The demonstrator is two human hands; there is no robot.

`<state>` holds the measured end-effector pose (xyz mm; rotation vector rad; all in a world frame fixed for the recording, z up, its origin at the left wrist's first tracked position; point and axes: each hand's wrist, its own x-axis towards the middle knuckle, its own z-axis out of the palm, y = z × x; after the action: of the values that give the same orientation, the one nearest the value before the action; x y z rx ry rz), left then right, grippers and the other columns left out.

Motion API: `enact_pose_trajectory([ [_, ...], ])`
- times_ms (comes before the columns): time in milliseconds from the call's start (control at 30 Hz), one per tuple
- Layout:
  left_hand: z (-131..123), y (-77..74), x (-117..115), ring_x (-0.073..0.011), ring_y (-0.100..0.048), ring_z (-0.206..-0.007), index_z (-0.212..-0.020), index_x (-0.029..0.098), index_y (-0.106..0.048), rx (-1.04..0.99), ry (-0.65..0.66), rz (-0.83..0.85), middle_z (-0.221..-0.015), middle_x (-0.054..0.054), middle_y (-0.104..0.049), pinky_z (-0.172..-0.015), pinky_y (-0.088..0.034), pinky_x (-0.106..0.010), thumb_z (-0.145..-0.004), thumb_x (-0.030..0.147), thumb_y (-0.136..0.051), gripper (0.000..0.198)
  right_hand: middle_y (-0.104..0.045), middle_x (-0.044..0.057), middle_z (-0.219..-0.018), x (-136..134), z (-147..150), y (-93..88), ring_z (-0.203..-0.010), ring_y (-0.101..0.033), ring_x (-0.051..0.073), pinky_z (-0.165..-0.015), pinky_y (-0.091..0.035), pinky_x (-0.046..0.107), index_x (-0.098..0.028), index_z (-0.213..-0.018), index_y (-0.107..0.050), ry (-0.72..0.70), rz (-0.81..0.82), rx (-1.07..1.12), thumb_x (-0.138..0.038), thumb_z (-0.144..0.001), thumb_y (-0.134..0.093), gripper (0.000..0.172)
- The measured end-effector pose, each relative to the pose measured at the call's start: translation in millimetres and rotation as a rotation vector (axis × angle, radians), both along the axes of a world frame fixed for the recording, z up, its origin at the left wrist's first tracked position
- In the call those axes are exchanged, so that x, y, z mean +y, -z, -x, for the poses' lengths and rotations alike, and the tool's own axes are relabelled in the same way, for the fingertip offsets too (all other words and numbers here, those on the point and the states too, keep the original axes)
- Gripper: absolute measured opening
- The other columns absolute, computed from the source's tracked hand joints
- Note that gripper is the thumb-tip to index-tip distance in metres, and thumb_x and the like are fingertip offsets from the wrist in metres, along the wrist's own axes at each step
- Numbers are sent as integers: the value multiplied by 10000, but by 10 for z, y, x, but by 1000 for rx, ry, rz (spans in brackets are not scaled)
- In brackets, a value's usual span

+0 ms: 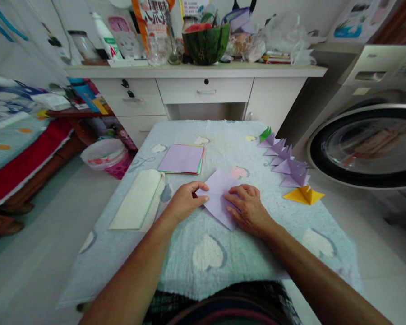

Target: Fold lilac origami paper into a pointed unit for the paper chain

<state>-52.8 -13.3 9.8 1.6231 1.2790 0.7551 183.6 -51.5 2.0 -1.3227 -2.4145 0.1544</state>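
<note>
A purple sheet of origami paper lies turned like a diamond on the cloth-covered table, with a faint crease across it. At its left corner my left hand pinches the edge between thumb and fingers. My right hand rests on the sheet's right side, fingers spread and pressing the paper down; its right corner is hidden under them. Beyond my left hand sits a stack of coloured paper, purple on top. Along the right edge stands a row of folded purple paper pieces, with a yellow one nearest me.
A pale folded paper packet lies left of my left hand. Behind the table, a white desk carries a cut watermelon, bottles and bags. A washing machine stands at the right, a pink bin at the left.
</note>
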Motion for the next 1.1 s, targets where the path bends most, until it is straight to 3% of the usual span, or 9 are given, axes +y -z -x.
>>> enact_pose_trajectory([
  [333, -120, -1, -75, -89, -426, -577, -1057, 188, -628, -27, -39, -137, -661, 61, -472, -556, -348, -212, -742, 257, -676, 326, -589, 95, -1256, 6, -8, 2, -1168, -427, 313, -992, -311, 507, -234, -1235, -624, 4, -5, 17, -328, -924, -534, 338],
  [400, -130, -6, -81, -91, -427, -570, -1056, 189, -635, 3, -61, -153, -641, 65, -459, -555, -345, -215, -744, 259, -675, 322, -577, 110, -1265, 27, -47, 10, -1160, -440, 306, -986, -334, 500, -214, -1224, -627, 76, -51, 55, -299, -921, -526, 330],
  [500, -126, -18, -81, -90, -425, -554, -1048, 189, -643, 33, -83, -162, -619, 70, -452, -550, -341, -216, -746, 259, -672, 311, -578, 158, -1229, 66, -144, 33, -1111, -474, 309, -960, -377, 494, -144, -1229, -608, 304, -123, 120, -278, -903, -521, 362],
  [600, -116, -26, -79, -89, -428, -546, -1044, 191, -646, 47, -90, -173, -607, 74, -454, -550, -342, -215, -748, 257, -670, 304, -630, 156, -1099, 98, -236, 61, -1019, -523, 311, -925, -408, 496, -119, -1243, -582, 452, -84, 151, -310, -865, -553, 424],
  [700, -115, -28, -77, -88, -431, -547, -1035, 190, -649, 37, -91, -183, -613, 72, -462, -550, -343, -212, -746, 245, -668, 295, -657, 120, -980, 120, -281, 82, -940, -559, 292, -907, -428, 486, -123, -1247, -569, 452, 6, 217, -306, -824, -576, 461],
  [867, -123, -24, -77, -88, -430, -549, -1042, 187, -647, 4, -110, -191, -624, 67, -472, -544, -343, -211, -746, 239, -666, 301, -622, 110, -966, 149, -307, 93, -885, -585, 249, -850, -478, 424, -129, -1194, -592, 416, 83, 413, -238, -744, -569, 464],
  [1100, -120, -16, -82, -89, -444, -557, -1028, 185, -648, -8, -136, -200, -619, 68, -471, -549, -350, -210, -748, 233, -672, 285, -623, 46, -871, 148, -313, 96, -727, -579, 181, -732, -492, 341, -181, -1102, -629, 380, 180, 594, -263, -773, -560, 346],
])
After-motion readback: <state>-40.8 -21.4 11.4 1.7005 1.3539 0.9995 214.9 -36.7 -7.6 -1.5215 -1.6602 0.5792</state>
